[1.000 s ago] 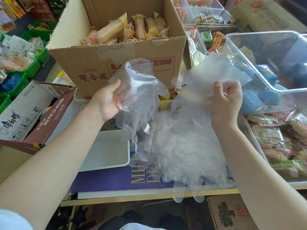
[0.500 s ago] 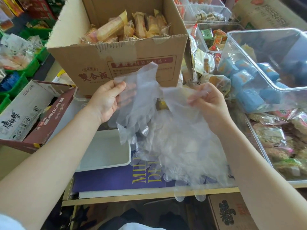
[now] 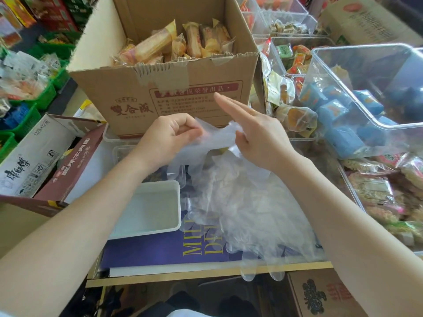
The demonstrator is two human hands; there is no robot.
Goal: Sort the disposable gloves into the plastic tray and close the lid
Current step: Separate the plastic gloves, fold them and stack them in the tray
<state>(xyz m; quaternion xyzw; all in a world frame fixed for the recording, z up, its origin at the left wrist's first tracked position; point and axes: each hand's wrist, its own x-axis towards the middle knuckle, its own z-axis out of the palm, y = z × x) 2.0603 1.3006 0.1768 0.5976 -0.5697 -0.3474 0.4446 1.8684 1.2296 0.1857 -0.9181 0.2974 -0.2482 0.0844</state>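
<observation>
Bunching a glove [image 3: 215, 138] between both hands is where you're at now, right in front of the cardboard box [image 3: 174, 97]. Half a second ago that glove hung open and spread wide between your hands; now it's gathered into a narrow strip, so I'd say you're folding it down to fit.

Going left from the box: the white tray [image 3: 160, 228] sits low and left of it, partly hidden under your left forearm, and it looks bare inside, so nothing's sorted yet as far as I can tell. I can't pick out a lid for sure.

Your left hand [image 3: 169, 138], just below the box front, has its fingers curled in, pinching one end of the glove. Your right hand [image 3: 258, 138] has moved in closer; its forefinger sticks straight out toward the box label while the lower fingers curl onto the other end.

Below the box and right of the tray, the loose glove pile [image 3: 247, 209] lies on a purple book [image 3: 164, 252], fingertips dangling over the shelf edge.
</observation>
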